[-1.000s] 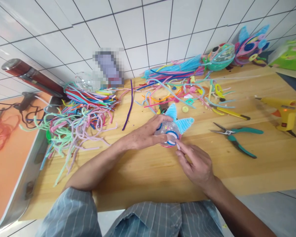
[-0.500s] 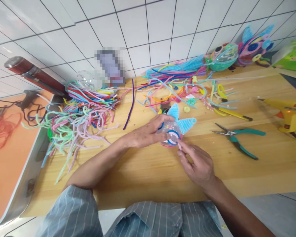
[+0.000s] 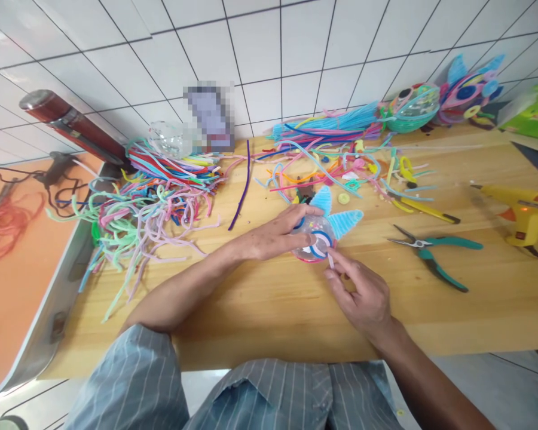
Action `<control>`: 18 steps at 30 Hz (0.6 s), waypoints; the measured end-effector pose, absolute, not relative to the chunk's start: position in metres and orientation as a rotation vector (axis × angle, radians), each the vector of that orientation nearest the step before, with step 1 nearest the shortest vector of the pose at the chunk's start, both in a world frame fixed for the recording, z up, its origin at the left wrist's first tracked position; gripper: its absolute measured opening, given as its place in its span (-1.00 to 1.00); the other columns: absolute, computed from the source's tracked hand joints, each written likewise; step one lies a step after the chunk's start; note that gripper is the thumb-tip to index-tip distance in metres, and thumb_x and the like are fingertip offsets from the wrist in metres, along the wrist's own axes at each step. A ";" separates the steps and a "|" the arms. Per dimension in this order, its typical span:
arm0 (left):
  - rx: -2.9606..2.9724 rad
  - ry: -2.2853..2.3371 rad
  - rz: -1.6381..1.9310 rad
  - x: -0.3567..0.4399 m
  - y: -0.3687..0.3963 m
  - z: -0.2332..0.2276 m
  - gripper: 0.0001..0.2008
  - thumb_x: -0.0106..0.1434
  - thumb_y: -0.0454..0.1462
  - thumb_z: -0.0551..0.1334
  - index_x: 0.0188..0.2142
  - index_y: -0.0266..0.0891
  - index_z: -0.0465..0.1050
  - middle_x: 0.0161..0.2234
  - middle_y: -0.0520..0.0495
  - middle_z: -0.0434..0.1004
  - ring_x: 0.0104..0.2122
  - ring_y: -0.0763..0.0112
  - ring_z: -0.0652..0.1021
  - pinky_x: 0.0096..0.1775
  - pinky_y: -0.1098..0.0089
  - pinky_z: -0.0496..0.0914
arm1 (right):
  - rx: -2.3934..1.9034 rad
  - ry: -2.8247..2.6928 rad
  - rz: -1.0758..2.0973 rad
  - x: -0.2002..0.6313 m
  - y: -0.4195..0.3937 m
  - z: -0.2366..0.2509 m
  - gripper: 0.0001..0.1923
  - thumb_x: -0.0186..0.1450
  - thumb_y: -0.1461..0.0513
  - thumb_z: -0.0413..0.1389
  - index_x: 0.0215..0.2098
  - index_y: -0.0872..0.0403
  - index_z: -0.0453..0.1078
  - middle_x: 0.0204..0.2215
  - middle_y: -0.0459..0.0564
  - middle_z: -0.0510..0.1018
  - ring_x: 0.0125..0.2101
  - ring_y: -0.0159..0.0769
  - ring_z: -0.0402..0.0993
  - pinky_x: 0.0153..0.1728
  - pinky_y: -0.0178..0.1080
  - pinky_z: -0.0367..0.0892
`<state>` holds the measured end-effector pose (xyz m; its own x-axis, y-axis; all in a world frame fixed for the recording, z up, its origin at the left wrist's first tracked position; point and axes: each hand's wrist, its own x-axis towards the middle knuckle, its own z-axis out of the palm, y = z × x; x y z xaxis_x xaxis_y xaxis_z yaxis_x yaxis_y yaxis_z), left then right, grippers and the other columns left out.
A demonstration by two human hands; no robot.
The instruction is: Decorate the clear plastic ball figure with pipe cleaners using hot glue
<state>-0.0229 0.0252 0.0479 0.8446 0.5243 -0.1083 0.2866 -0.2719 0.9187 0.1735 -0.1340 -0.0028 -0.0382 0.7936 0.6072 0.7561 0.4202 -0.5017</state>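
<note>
A clear plastic ball [image 3: 305, 252] lies on the wooden table, with two light-blue pipe-cleaner ears [image 3: 346, 223] standing out from its far right side. Blue and pale pipe-cleaner rings [image 3: 321, 245] form an eye on its near side. My left hand [image 3: 280, 234] is wrapped over the ball's left side, thumb by the eye. Close to the eye's right edge, my right hand [image 3: 363, 292] pinches the end of a pale pipe cleaner [image 3: 331, 260]. How much of that strip lies on the ball is hidden by the fingers.
Green-handled pliers [image 3: 430, 243] lie at the right, below a yellow glue gun [image 3: 517, 209]. A yellow cutter knife [image 3: 430, 210] and pipe-cleaner scraps lie beyond the ball. Pipe-cleaner heaps [image 3: 156, 209] fill the left, near a red-brown flask [image 3: 74, 128]. Finished-looking balls [image 3: 412, 107] stand by the wall.
The whole view has shifted slightly, so everything sits a little further right. Both hands keep nearly the same hold on the ball and the pale pipe cleaner.
</note>
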 end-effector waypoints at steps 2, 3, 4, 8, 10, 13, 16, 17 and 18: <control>1.875 0.612 0.271 -0.022 0.025 0.048 -0.42 0.41 -0.02 0.25 0.34 -0.13 0.28 0.25 -0.20 0.44 0.29 0.01 0.42 0.31 0.01 0.32 | -1.347 -1.787 0.054 0.174 -0.134 -0.003 -0.43 0.43 0.34 0.17 0.37 -0.08 0.39 -0.37 -0.13 0.70 -0.44 -0.33 0.64 -0.29 -0.30 0.56; 1.876 0.615 0.278 -0.022 0.025 0.048 -0.42 0.41 -0.01 0.25 0.33 -0.13 0.29 0.24 -0.20 0.44 0.28 0.01 0.43 0.31 0.01 0.32 | -1.351 -1.784 0.051 0.174 -0.135 -0.004 -0.44 0.43 0.34 0.18 0.37 -0.07 0.40 -0.36 -0.12 0.70 -0.43 -0.33 0.64 -0.28 -0.29 0.56; 1.876 0.620 0.284 -0.022 0.024 0.047 -0.41 0.40 0.00 0.26 0.33 -0.12 0.29 0.24 -0.21 0.45 0.27 0.00 0.43 0.31 0.01 0.32 | -1.356 -1.783 0.048 0.174 -0.135 -0.004 -0.45 0.43 0.34 0.18 0.36 -0.07 0.40 -0.35 -0.11 0.71 -0.42 -0.33 0.65 -0.27 -0.29 0.57; 1.884 0.632 0.280 -0.022 0.023 0.049 -0.32 0.33 0.04 0.33 0.34 -0.13 0.29 0.26 -0.23 0.43 0.25 -0.02 0.45 0.29 -0.02 0.34 | -1.364 -1.792 0.031 0.175 -0.135 -0.005 -0.49 0.44 0.33 0.18 0.33 -0.05 0.42 -0.34 -0.09 0.71 -0.41 -0.31 0.66 -0.28 -0.28 0.58; 1.892 0.628 0.269 -0.021 0.023 0.050 -0.30 0.33 0.05 0.33 0.35 -0.15 0.27 0.28 -0.26 0.41 0.26 -0.03 0.44 0.29 -0.02 0.35 | -1.358 -1.792 0.029 0.175 -0.134 -0.004 -0.49 0.44 0.34 0.18 0.34 -0.05 0.42 -0.36 -0.09 0.70 -0.42 -0.32 0.65 -0.28 -0.29 0.57; 1.896 0.626 0.263 -0.021 0.022 0.051 -0.30 0.34 0.08 0.30 0.35 -0.17 0.26 0.29 -0.26 0.39 0.26 -0.02 0.44 0.28 -0.01 0.37 | -1.366 -1.786 0.034 0.175 -0.135 -0.004 -0.47 0.44 0.34 0.18 0.34 -0.06 0.41 -0.36 -0.10 0.70 -0.42 -0.32 0.65 -0.28 -0.29 0.57; 1.908 0.628 0.262 -0.021 0.021 0.052 -0.33 0.35 0.06 0.29 0.34 -0.14 0.27 0.29 -0.23 0.40 0.26 0.00 0.43 0.29 0.00 0.37 | -1.382 -1.786 0.043 0.175 -0.136 -0.005 -0.47 0.43 0.33 0.18 0.34 -0.07 0.42 -0.36 -0.11 0.70 -0.42 -0.32 0.66 -0.28 -0.29 0.57; 1.907 0.629 0.266 -0.021 0.021 0.052 -0.34 0.36 0.04 0.29 0.34 -0.13 0.27 0.29 -0.22 0.40 0.26 0.00 0.43 0.29 0.00 0.37 | -1.383 -1.787 0.048 0.175 -0.136 -0.005 -0.47 0.43 0.33 0.18 0.34 -0.07 0.42 -0.36 -0.12 0.70 -0.42 -0.32 0.66 -0.28 -0.29 0.57; 1.904 0.632 0.274 -0.021 0.021 0.052 -0.35 0.36 0.03 0.29 0.34 -0.13 0.28 0.29 -0.22 0.40 0.27 0.01 0.43 0.29 0.00 0.37 | -1.382 -1.787 0.051 0.175 -0.136 -0.005 -0.47 0.42 0.33 0.18 0.34 -0.07 0.43 -0.36 -0.12 0.71 -0.42 -0.32 0.66 -0.29 -0.29 0.57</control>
